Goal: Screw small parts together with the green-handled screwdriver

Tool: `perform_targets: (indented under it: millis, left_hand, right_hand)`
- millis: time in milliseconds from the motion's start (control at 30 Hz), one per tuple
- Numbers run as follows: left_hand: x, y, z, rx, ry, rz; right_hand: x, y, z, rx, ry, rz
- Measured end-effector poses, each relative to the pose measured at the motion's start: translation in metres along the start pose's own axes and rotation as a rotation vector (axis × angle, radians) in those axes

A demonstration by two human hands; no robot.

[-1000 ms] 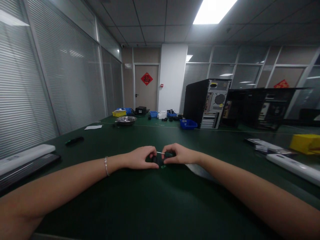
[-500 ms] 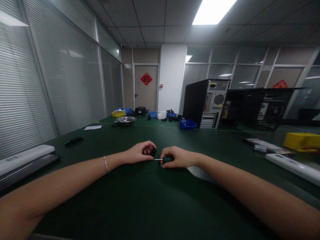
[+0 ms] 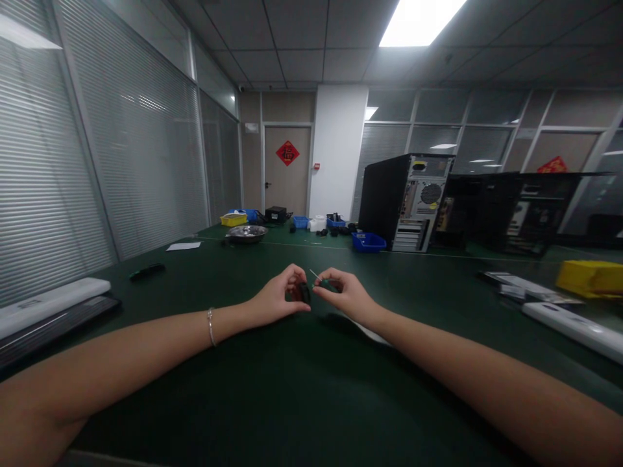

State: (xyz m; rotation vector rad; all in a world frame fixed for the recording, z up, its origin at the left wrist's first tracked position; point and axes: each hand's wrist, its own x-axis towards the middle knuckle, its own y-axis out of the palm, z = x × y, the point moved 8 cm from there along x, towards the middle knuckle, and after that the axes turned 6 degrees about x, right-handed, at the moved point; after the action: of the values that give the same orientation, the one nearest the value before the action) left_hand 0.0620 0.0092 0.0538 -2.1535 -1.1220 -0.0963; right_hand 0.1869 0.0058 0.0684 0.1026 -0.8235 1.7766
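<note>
At far left, a white bar-shaped device (image 3: 51,297) lies beside a flat black keyboard (image 3: 53,324) on the dark green counter (image 3: 302,389). Further along, a small black handheld object (image 3: 146,271) rests flat.

My left hand (image 3: 280,297) is raised just above the counter, fingers curled shut around a small black round component (image 3: 302,293). A thin silver bracelet (image 3: 211,326) circles that wrist.

My right hand (image 3: 343,293) is closed around a small dark-green-handled screwdriver (image 3: 325,283), whose thin metal shaft points up and left, near the black component. I cannot tell whether tip and component touch.

Behind stands a black computer tower case (image 3: 403,201) beside a blue plastic bin (image 3: 368,242). At far right sits a yellow plastic bin (image 3: 591,277).
</note>
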Motion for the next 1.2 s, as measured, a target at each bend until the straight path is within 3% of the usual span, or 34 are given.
perform_targets:
  millis: [467, 700, 867, 1200]
  left_hand:
    - [0.001, -0.003, -0.007, 0.02, 0.035, -0.172]
    - [0.004, 0.003, 0.005, -0.089, -0.039, -0.141]
    - [0.006, 0.008, 0.012, -0.194, -0.136, -0.086]
    - [0.008, 0.009, 0.015, -0.271, -0.174, -0.095]
  right_hand:
    - [-0.01, 0.014, 0.017, 0.046, -0.089, -0.055]
    - [-0.015, 0.012, 0.028, -0.12, -0.179, -0.066]
    - [-0.014, 0.013, 0.024, -0.116, -0.201, -0.073]
    - [-0.015, 0.011, 0.026, -0.079, -0.203, -0.078]
